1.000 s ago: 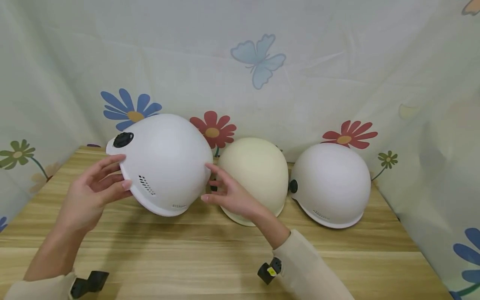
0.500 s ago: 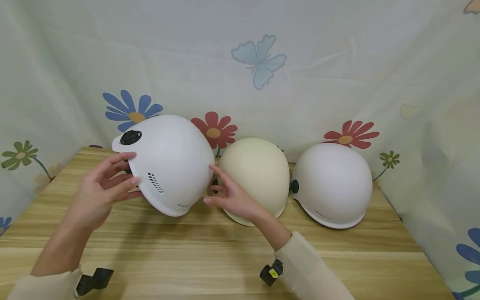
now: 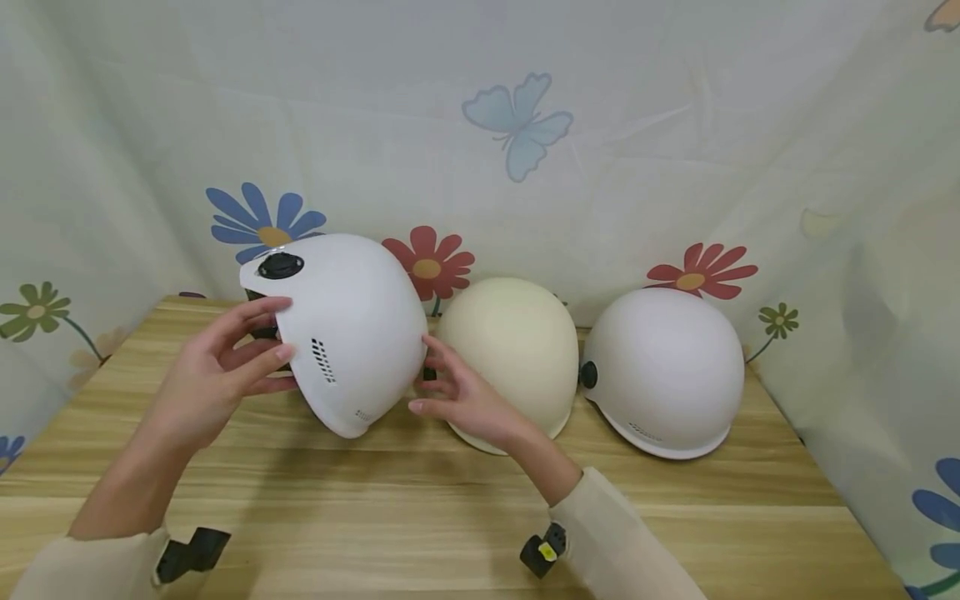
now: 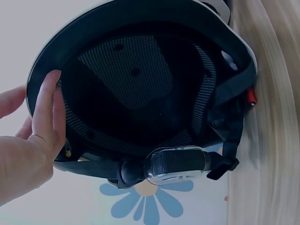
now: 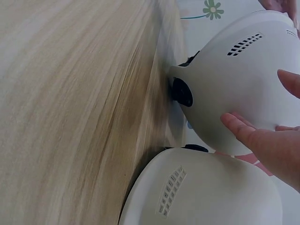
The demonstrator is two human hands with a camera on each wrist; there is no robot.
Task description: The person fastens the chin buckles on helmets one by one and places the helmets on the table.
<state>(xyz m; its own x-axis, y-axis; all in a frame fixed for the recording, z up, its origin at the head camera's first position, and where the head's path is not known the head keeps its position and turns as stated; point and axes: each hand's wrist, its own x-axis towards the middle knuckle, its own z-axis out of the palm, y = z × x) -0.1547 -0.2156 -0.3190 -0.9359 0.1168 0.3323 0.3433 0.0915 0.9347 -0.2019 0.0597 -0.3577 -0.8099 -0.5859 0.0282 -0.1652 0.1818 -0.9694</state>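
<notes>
A white helmet [image 3: 360, 325] is tilted on its side at the left of the table, its opening turned left. My left hand [image 3: 217, 367] grips its rim; in the left wrist view the fingers [image 4: 47, 103] reach inside and the thumb stays outside. Black padding [image 4: 136, 75], straps and a clear chin cup [image 4: 176, 164] show within. On the helmet's right side, my right hand [image 3: 472, 392] touches the shell with extended fingertips, the thumb held apart. Whether the helmet's lower edge rests on the table cannot be told.
A cream helmet [image 3: 517, 342] stands right beside my right hand, partly behind it. Farther right sits another white helmet [image 3: 667, 367] with a black round knob [image 3: 588, 374]. All are on a wooden table [image 3: 375, 517] before a flower-printed curtain [image 3: 637, 125].
The held white helmet has turned and shifted slightly right at its rim, so its opening and straps show more. My left hand moved right with the rim; the right hand stays nearly in place.
</notes>
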